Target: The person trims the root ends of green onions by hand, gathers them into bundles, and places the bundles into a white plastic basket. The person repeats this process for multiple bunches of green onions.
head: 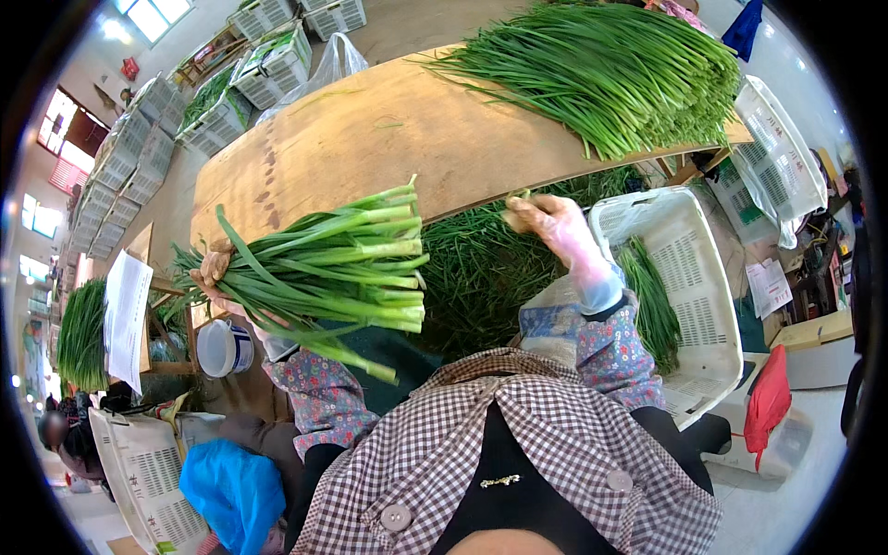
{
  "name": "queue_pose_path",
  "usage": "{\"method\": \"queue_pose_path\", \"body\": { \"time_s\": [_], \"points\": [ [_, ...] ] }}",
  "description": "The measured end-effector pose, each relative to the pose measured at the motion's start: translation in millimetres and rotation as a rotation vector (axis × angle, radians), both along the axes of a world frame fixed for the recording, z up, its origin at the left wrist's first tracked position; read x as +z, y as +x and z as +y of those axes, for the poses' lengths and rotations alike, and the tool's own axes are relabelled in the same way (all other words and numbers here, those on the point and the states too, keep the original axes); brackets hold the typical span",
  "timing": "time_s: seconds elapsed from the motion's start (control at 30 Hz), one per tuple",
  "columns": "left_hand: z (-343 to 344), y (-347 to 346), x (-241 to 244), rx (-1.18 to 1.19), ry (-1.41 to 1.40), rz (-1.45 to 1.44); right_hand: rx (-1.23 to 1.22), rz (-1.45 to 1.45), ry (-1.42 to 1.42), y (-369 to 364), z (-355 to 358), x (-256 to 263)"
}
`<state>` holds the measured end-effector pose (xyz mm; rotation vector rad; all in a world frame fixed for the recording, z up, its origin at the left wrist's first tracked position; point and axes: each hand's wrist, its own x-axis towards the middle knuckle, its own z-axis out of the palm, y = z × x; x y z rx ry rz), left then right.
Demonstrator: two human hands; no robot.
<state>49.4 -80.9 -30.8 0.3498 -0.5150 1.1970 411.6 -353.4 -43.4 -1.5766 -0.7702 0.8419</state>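
Observation:
My left hand, in a thin glove with soiled fingertips, grips a bunch of green stalks that look like garlic chives. It holds them near the leafy end, over the front edge of the wooden table. Their pale cut ends point right, and a few stalks droop below the bunch. Apart from the bunch, my right hand, also gloved, is raised beside the table's front edge. Its thumb and fingers are close together, and whether a small scrap sits between them is unclear. Loose green leaves lie below, between my hands.
A large pile of chives covers the table's far right end. A white plastic crate holding chives stands at my right. A white bucket is under the table at left. Stacked crates line the far left. A blue bag lies nearby.

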Motion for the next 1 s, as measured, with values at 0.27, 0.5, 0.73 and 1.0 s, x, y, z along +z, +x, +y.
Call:
{"method": "queue_pose_path", "body": {
  "time_s": [0.27, 0.5, 0.73, 1.0],
  "points": [
    [-24.0, 62.5, -17.0, 0.682, 0.250, 0.581, 0.528, 0.372, 0.360, -75.0, 34.4, 48.5],
    [-37.0, 22.1, 7.0, 0.179, 0.084, 0.786, 0.540, 0.558, 0.495, -41.5, -16.1, 5.6],
    [-52.1, 52.8, 42.1, 0.671, -0.132, 1.024, 0.219, -0.261, 0.230, -12.0, -40.2, -7.2],
    [14.9, 32.1, 16.1, 0.353, -0.233, 0.781, 0.302, 0.754, 0.708, 12.2, -46.3, -25.7]
  ]
}}
